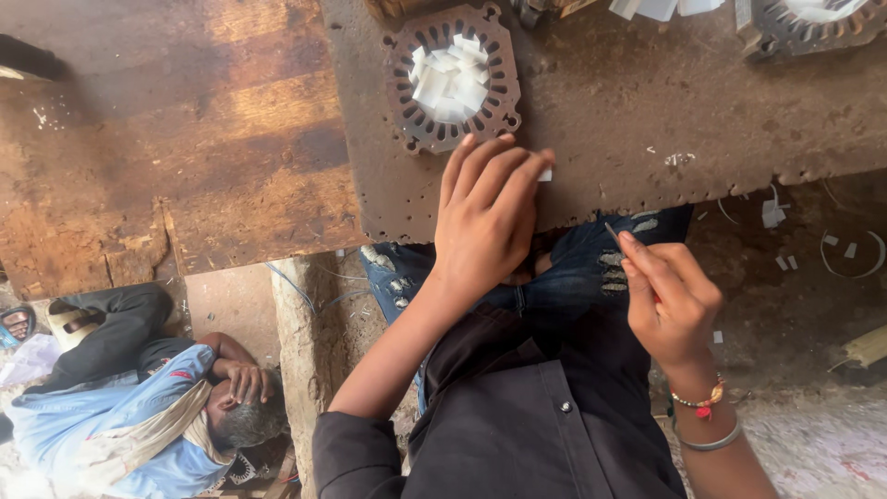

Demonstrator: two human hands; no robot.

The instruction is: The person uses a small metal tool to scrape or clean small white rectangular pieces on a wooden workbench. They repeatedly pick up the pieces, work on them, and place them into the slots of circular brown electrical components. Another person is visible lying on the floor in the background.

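Note:
My left hand [485, 212] lies flat on the edge of a rusty metal plate [628, 102], its fingers pressing a small white paper strip [545, 174]. My right hand [670, 296] is below the plate's edge, over my lap, closed around a thin dark pointed tool [613, 232]. Just beyond my left hand lies a round slotted metal stator core [453, 79], its centre filled with several white paper pieces.
A second stator core [813, 23] sits at the top right. A worn wooden bench [176, 129] extends left. Another person [139, 397] lies on the ground at lower left. White scraps [771, 214] litter the dirt floor at right.

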